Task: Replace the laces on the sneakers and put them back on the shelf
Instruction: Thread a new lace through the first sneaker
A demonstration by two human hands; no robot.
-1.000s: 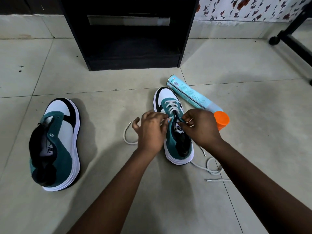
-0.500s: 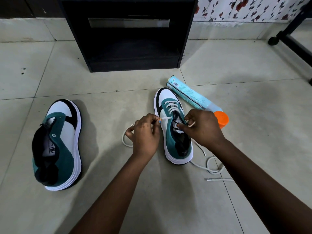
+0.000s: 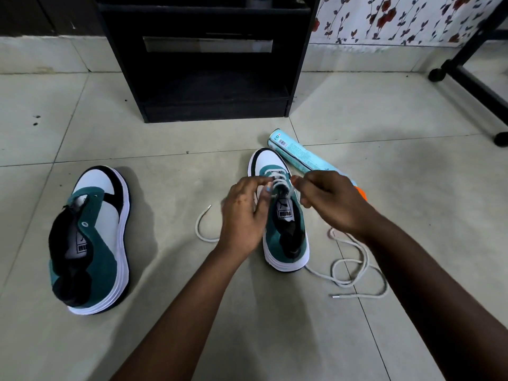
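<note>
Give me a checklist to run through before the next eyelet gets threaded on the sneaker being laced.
1. Sneaker being laced stands upright on its sole: ok.
2. Lower eyelets already carry white lace: ok.
3. Left hand holds its lace section: cannot tell, the fingers hide the contact.
4. Right hand pinches its lace section: cannot tell, the lace is not visible in the curled fingers.
5. Both lace tips lie free on the floor, none knotted: ok.
6. Second sneaker laced: not ok, it lies on its side with bare eyelets.
7. Black shelf has an open bay for the pair: ok.
</note>
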